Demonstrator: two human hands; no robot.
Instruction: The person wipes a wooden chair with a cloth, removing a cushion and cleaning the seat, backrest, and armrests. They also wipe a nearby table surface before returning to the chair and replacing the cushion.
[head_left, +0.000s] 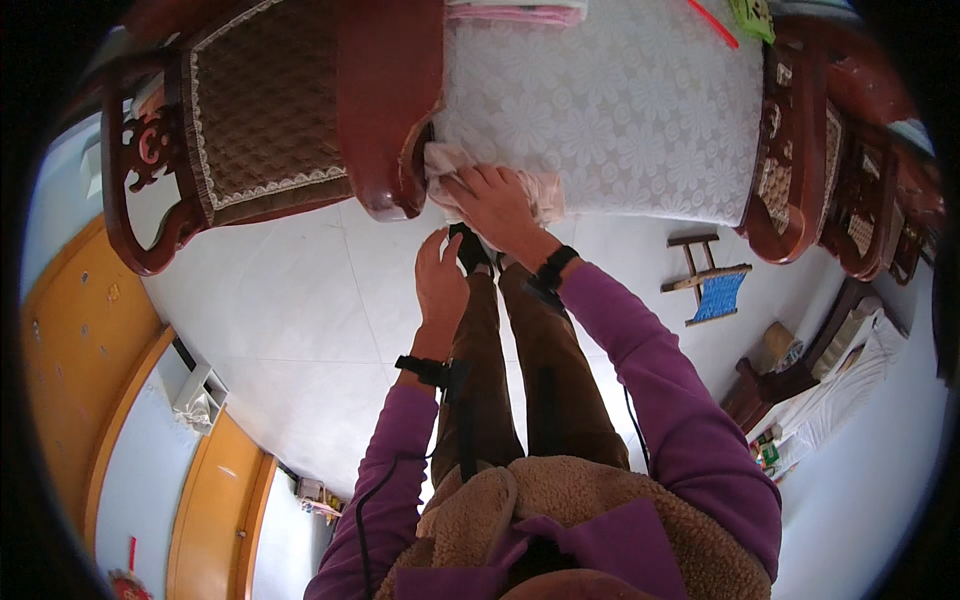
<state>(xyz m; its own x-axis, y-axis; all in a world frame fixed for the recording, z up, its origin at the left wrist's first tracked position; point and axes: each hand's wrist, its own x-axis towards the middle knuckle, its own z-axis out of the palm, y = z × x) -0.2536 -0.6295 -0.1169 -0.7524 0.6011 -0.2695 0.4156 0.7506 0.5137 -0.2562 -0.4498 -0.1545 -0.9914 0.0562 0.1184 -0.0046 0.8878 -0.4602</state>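
Note:
My right hand presses down on a crumpled pale pink cloth at the near left corner of a seat or table with a white floral-patterned cover. The cloth lies beside the curved end of a dark red wooden armrest. My left hand hangs over the floor, just below the armrest's end, with its fingers apart and nothing in them. Both wrists wear black straps.
A wooden chair with a brown quilted cushion stands at the left. Folded cloths and a red stick-like thing lie on the white cover. A small folding stool with blue webbing is on the floor at the right.

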